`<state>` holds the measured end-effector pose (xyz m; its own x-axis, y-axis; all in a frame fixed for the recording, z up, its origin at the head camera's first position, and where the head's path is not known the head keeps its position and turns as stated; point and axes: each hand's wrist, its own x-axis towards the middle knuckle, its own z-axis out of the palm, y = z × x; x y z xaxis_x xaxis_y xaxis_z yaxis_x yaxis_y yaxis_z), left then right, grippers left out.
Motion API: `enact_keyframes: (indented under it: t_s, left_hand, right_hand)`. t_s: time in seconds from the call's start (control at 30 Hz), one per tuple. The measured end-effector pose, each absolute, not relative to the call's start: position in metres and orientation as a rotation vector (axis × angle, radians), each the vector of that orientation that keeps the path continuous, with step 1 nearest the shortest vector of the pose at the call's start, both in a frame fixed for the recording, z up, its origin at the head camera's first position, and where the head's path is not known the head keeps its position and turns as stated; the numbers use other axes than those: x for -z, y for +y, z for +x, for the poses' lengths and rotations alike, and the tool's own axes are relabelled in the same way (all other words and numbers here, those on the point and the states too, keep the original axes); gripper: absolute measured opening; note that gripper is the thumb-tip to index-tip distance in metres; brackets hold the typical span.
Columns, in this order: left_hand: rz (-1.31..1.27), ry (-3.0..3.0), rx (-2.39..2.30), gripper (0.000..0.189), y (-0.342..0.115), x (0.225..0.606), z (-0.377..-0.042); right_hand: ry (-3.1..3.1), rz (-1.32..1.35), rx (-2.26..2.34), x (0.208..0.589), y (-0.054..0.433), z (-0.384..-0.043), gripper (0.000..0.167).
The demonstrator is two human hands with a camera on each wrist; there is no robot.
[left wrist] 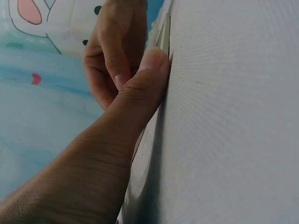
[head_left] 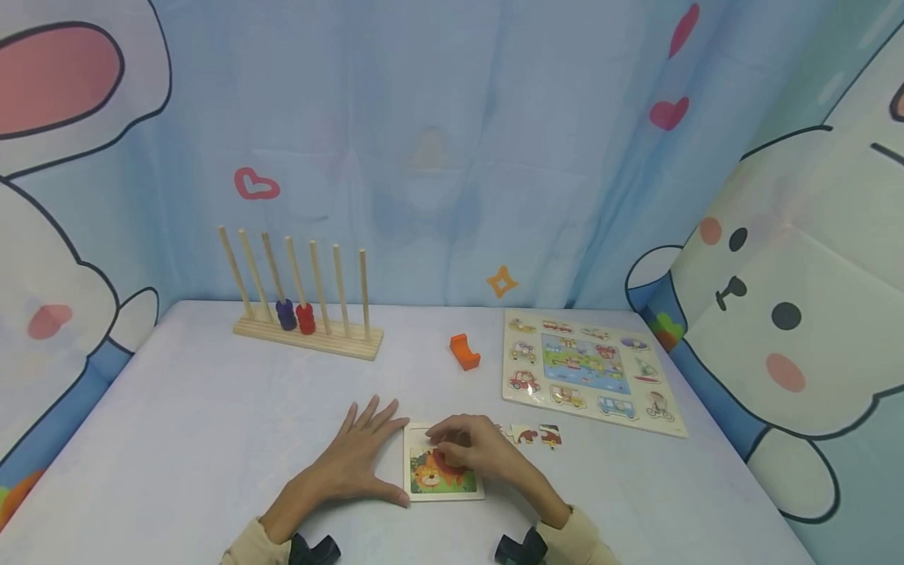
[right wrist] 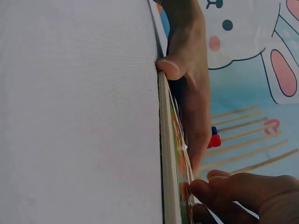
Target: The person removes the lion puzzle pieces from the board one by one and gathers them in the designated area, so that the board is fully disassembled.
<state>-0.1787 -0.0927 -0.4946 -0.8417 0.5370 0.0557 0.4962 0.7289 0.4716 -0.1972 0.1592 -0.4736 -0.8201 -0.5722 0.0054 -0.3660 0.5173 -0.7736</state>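
A small wooden jigsaw puzzle [head_left: 443, 496] with a lion picture lies flat on the table, its upper left part bare and pale. My left hand [head_left: 363, 459] rests along its left side with fingers spread, the thumb at the lower left corner. Over the puzzle's upper right part, my right hand [head_left: 472, 447] pinches a puzzle piece with curled fingers, fingertips right at the picture; the piece is mostly hidden by them. In the right wrist view, the right fingertips [right wrist: 198, 186] meet the picture's surface. Loose puzzle pieces [head_left: 524, 434] lie just right of the right hand.
Behind the left hand stands a wooden peg rack [head_left: 339, 343] with purple and red beads on two pegs. An orange curved block [head_left: 464, 352] lies at mid table. A larger vehicle puzzle board [head_left: 523, 400] lies at the back right. A printed curtain [head_left: 424, 235] hangs behind.
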Motion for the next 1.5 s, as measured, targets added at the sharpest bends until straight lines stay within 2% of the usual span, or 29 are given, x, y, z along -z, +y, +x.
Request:
enact_keyframes:
  t_s: [0.17,0.77,0.9,1.1,1.5]
  left_hand:
    - [0.867,2.85,-0.743,0.11,-0.093,0.494,-0.179]
    - [0.847,2.854,-0.724,0.111,-0.092,0.495,-0.179]
    - [0.856,2.854,-0.741,0.11,-0.092,0.495,-0.18]
    - [0.864,2.859,-0.735,0.11,-0.092,0.496,-0.18]
    - [0.86,2.862,-0.724,0.111,-0.093,0.496,-0.181]
  right_hand:
    - [2.466,-0.817,1.223,0.474,0.16,-0.197,0.018]
    - [2.378,-0.825,1.272,0.48,0.161,-0.198,0.028]
    - [2.354,-0.906,1.272,0.479,0.161,-0.198,0.028]
    - [2.311,-1.098,1.25,0.479,0.161,-0.197,0.037]
    - [2.298,-1.052,1.248,0.453,0.154,-0.184,0.036]
